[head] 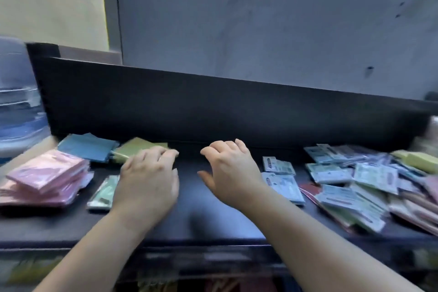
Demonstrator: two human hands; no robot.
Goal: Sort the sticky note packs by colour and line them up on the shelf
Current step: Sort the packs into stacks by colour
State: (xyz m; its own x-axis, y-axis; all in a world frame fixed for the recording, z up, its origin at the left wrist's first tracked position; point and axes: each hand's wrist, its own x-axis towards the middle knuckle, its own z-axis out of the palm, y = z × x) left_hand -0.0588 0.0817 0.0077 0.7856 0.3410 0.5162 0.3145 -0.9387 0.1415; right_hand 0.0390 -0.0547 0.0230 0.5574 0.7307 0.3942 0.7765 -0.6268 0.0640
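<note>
A dark shelf holds sticky note packs. A pink stack lies at the left, a blue stack behind it, and a yellow-green stack beside the blue one. My left hand rests palm down with its fingertips on the yellow-green stack. A green pack lies flat just left of that wrist. My right hand hovers over the bare middle of the shelf, fingers loosely curled, holding nothing. An unsorted heap of packs sprawls at the right. The picture is motion-blurred.
A black back panel rises behind the shelf, with a grey wall above it. A large water bottle stands at the far left. Lower shelves with blurred goods show beneath the front edge.
</note>
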